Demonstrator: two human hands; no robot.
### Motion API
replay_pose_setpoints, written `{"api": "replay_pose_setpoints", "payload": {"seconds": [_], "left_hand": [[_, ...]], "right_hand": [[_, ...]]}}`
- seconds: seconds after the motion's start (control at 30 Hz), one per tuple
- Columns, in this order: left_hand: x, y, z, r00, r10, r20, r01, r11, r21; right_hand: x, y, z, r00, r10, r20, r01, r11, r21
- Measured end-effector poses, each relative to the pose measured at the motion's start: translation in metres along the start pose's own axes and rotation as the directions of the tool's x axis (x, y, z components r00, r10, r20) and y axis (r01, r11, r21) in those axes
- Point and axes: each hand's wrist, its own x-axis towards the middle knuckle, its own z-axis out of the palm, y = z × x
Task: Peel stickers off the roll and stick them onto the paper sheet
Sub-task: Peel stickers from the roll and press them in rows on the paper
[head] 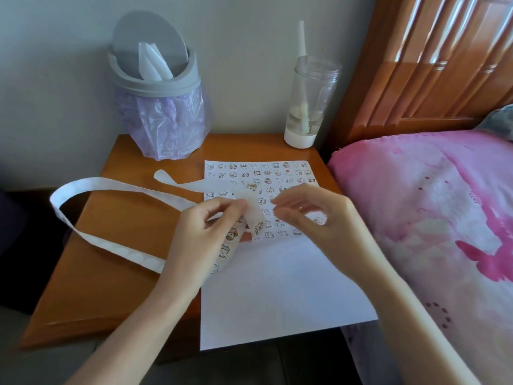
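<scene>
Left grip (205, 232) is up over the sheet (277, 287), thumb and forefinger pinching the strip (111, 184), with a bend of it curling out just past the fingertips. Right grip (313, 215) sits just beside that bend, fingers curled and blurred; whether it is gripping anything, I cannot tell. The strip loops out past the worktop's (111, 273) left edge and comes back under the left wrist, and a pale tail end lies across the sheet's top left corner. Colour cartoon prints show on the stretch below the left palm. The sheet lies on the right side of the worktop, its near edge hanging off the front. Rows of small cartoon stickers (263, 173) fill its far half and the near half is bare. Any lettering on them is too small to read. At the back stand a grey bin (161, 107) with a lilac liner and a clear bottle (311, 101) with a white base. A pink bed (416, 204) lies to the right.
</scene>
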Motion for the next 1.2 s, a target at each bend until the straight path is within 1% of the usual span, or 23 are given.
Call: {"api": "replay_pose_setpoints", "payload": {"seconds": [0.07, 0.1, 0.23, 0.33, 0.47, 0.57, 0.73, 1.07, 1.2], "left_hand": [[0.001, -0.001, 0.000, 1.000, 0.009, -0.028, -0.009, 1.000, 0.015], [0.001, -0.001, 0.000, 0.999, 0.012, -0.038, -0.011, 1.000, 0.021], [0.000, 0.000, 0.001, 0.998, 0.011, -0.061, -0.011, 1.000, 0.003], [-0.001, 0.001, 0.001, 0.999, -0.003, -0.035, 0.003, 1.000, -0.011], [-0.003, 0.005, 0.002, 0.998, -0.049, 0.045, 0.052, 0.997, -0.061], [-0.004, 0.006, 0.003, 0.997, -0.042, 0.064, 0.045, 0.998, -0.049], [-0.004, 0.005, 0.004, 0.997, -0.064, 0.046, 0.066, 0.996, -0.055], [-0.005, 0.004, 0.005, 0.997, -0.066, 0.036, 0.068, 0.996, -0.058], [-0.005, 0.003, 0.004, 0.998, -0.051, 0.036, 0.053, 0.998, -0.039]], "right_hand": [[-0.001, -0.003, 0.009, 0.998, 0.014, 0.068, -0.017, 0.999, 0.039], [-0.001, -0.003, 0.011, 0.997, 0.020, 0.076, -0.023, 0.999, 0.044], [0.000, -0.004, 0.015, 0.999, 0.028, 0.023, -0.029, 0.997, 0.074], [0.000, -0.004, 0.015, 0.999, 0.049, -0.003, -0.048, 0.995, 0.083], [0.000, -0.001, 0.014, 0.997, 0.068, -0.022, -0.067, 0.996, 0.057], [-0.001, -0.001, 0.014, 0.999, 0.045, -0.031, -0.043, 0.998, 0.043], [-0.001, 0.000, 0.014, 0.999, -0.041, -0.032, 0.041, 0.999, 0.003], [0.001, 0.003, 0.015, 0.994, -0.114, -0.004, 0.113, 0.993, -0.039], [0.001, 0.004, 0.015, 0.993, -0.114, 0.004, 0.114, 0.992, -0.044]]}}
